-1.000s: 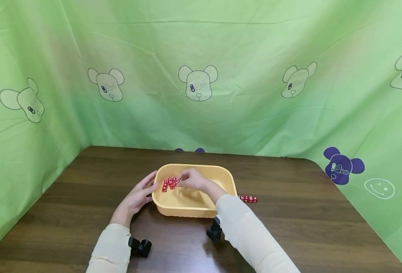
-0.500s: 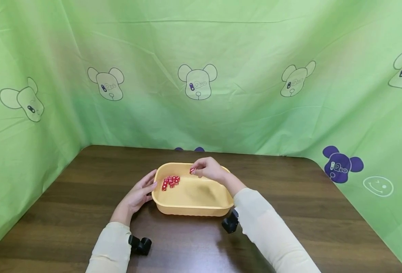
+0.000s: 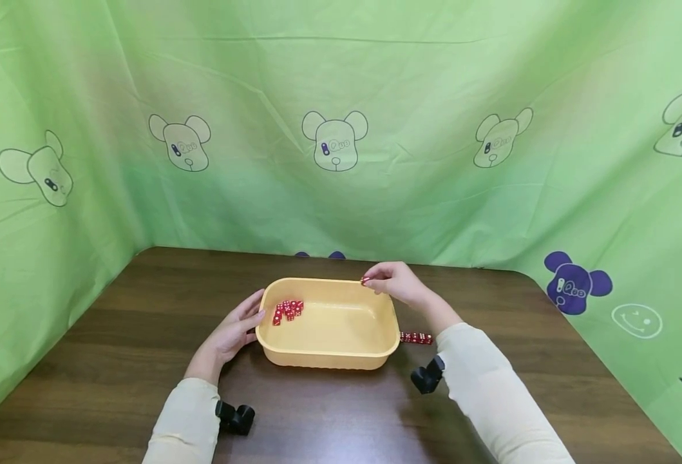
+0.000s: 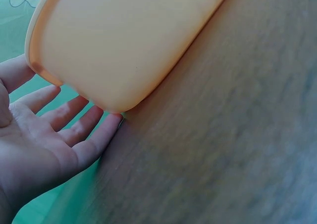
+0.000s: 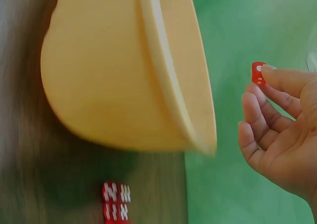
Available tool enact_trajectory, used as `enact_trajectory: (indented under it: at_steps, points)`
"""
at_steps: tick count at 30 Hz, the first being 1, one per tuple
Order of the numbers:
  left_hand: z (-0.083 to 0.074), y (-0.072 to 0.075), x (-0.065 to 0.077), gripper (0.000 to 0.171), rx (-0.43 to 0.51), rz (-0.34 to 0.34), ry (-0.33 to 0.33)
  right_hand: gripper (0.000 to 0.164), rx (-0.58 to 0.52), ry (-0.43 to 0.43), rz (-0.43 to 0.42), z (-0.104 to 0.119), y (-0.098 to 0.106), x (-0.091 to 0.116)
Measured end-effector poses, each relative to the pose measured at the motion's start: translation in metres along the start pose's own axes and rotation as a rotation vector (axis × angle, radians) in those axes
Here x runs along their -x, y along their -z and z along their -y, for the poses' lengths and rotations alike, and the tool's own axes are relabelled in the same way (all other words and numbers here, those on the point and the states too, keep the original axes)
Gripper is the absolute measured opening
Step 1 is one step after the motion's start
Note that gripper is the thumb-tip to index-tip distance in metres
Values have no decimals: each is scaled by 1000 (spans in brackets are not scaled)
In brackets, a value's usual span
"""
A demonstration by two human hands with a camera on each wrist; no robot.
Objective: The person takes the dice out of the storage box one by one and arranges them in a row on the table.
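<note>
A yellow plastic basin (image 3: 329, 359) stands on the brown table, with several red dice (image 3: 287, 311) gathered inside at its left end. At that end my left hand (image 3: 238, 328) steadies it, thumb at the rim. The left wrist view shows the fingers (image 4: 84, 127) spread and fairly straight, tips against the outer wall. Over the far right rim, my right hand (image 3: 398, 283) pinches one red die (image 5: 258, 74) between thumb and forefinger, with the other fingers loosely bent. More red dice (image 3: 416, 338) lie in a neat block on the table, right of the basin.
Green cloth (image 3: 341, 212) printed with bear heads hangs behind and around the wooden table (image 3: 491, 361). Black wrist cameras (image 3: 427, 375) are strapped on both wrists, over pale sleeves.
My right hand has lifted a die from the group inside the basin and carried it rightwards to the far right rim. The dice block shows again beside it. My left hand stays put.
</note>
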State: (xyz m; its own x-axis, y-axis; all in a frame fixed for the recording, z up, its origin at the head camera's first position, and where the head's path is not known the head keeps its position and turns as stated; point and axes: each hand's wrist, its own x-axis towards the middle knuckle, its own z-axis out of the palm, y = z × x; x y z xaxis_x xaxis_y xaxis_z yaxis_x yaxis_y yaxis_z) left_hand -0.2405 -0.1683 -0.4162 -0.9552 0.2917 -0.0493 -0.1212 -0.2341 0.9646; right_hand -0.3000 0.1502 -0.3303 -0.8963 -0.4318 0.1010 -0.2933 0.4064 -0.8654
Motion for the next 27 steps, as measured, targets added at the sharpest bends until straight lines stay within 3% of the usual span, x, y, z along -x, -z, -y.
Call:
enact_trajectory:
  at_steps: [14,27]
  points:
    - [-2,-2,2,55,8,-12,11,28,29,-73,-118,-32,57,39]
    - [0,-2,2,54,7,-14,4,29,40,-136,-139,-68,75,73]
